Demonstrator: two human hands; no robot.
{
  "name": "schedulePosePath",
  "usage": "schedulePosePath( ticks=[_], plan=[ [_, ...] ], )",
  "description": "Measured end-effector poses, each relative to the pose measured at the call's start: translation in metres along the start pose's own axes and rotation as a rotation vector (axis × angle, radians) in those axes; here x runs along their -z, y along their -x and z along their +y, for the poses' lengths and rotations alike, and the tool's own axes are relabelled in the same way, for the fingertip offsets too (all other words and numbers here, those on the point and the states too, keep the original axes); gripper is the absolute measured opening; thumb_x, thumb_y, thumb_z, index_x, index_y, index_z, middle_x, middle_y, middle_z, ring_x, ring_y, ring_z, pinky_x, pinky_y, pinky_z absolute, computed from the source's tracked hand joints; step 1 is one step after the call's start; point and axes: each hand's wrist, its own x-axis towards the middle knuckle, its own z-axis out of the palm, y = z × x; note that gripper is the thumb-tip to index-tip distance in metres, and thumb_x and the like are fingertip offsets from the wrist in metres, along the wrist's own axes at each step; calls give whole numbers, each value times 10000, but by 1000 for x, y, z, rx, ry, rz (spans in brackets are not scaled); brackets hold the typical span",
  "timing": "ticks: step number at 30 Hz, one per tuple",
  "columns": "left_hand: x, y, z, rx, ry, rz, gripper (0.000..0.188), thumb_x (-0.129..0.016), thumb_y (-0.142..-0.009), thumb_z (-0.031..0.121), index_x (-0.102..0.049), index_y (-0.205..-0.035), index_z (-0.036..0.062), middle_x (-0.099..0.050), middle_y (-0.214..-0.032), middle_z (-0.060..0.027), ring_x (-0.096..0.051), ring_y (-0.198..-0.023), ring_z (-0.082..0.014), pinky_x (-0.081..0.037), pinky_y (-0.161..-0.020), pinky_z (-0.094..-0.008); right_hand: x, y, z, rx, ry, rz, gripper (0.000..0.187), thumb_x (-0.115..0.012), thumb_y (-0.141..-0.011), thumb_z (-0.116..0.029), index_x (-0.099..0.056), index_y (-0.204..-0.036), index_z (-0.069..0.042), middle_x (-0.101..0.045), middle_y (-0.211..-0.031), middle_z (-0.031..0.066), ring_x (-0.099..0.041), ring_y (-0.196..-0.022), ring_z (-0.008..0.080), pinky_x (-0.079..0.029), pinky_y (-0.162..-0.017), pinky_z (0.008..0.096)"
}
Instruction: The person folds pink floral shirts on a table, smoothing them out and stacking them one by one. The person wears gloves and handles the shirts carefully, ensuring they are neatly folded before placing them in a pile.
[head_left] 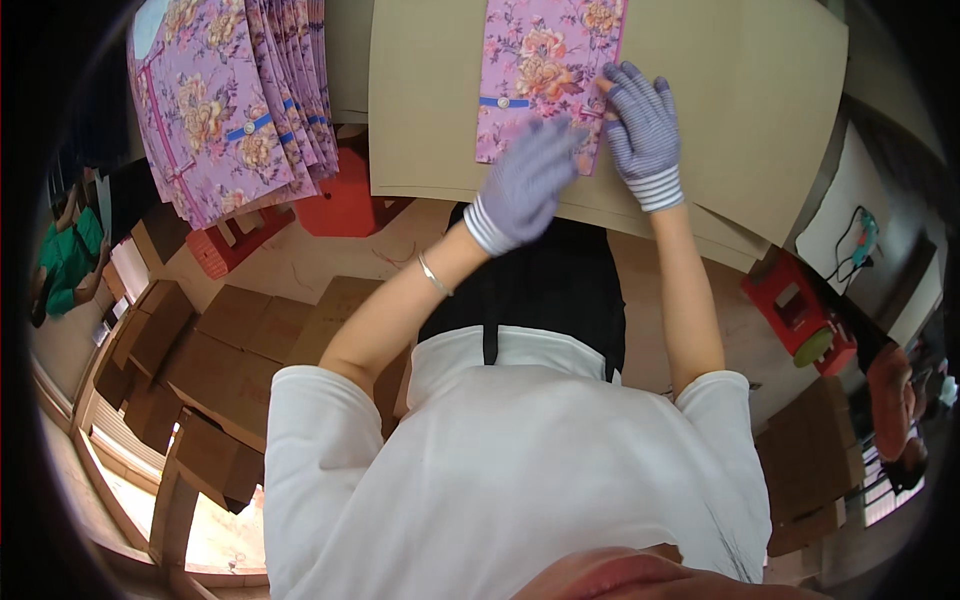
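Note:
A flat pink-purple piece point(540, 75) with a flower print and a short blue band lies on the tan board on the table; I cannot tell whether it is paper or cloth. My left hand point(525, 180), in a lilac glove with a striped cuff, is over its near end with fingers stretched out, slightly blurred. In a matching glove, my right hand point(643, 130) lies along the right edge, fingers extended and thumb close to the edge. Neither hand visibly grips anything. A fanned stack of like flower-print pieces point(205, 110) is at the far left.
The tan board point(740, 110) covers the table before me. Red plastic stools point(345, 195) stand under the left side, and another red stool point(795, 305) is at right. Cardboard boxes point(235, 345) crowd the floor at left. A person in green point(72, 260) is at far left, another person point(888, 400) at far right.

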Motion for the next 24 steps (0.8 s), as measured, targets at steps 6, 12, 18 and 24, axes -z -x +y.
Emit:
schedulePosePath(
  ticks=[6,12,18,24],
  plan=[
    [10,-75,-79,-39,-456,-14,428,-606,-740,153,-614,-1161,75,-494,-1397,-152,-416,-1328,-362,-256,-1117,-585,92,27,52,-258,242,322,385,-595,-839,-101,-611,-1222,-69,-582,-1314,167,-542,-1222,349,-413,-1055,427],
    [-9,-85,-76,28,-536,-54,495,-574,-754,189,-564,-1223,31,-412,-1470,-198,-298,-1416,-403,-164,-1161,-622,175,84,136,-893,412,207,457,-560,-957,-333,-564,-1329,-68,-581,-1342,163,-553,-1240,325,-427,-1040,374],
    [-5,-85,-72,49,-571,-40,480,-572,-744,168,-572,-1203,27,-429,-1453,-197,-338,-1386,-411,-192,-1148,-623,196,35,72,-759,-465,310,453,-495,-1011,-329,-533,-1356,-37,-592,-1320,137,-579,-1180,258,-438,-1011,345],
    [-7,-88,-72,13,-529,8,461,-567,-757,172,-576,-1192,22,-454,-1437,-194,-367,-1372,-405,-203,-1140,-626,116,12,48,-623,-335,185,558,-614,-894,-404,-547,-1352,-92,-539,-1353,152,-492,-1255,300,-372,-1067,443]
  ],
)
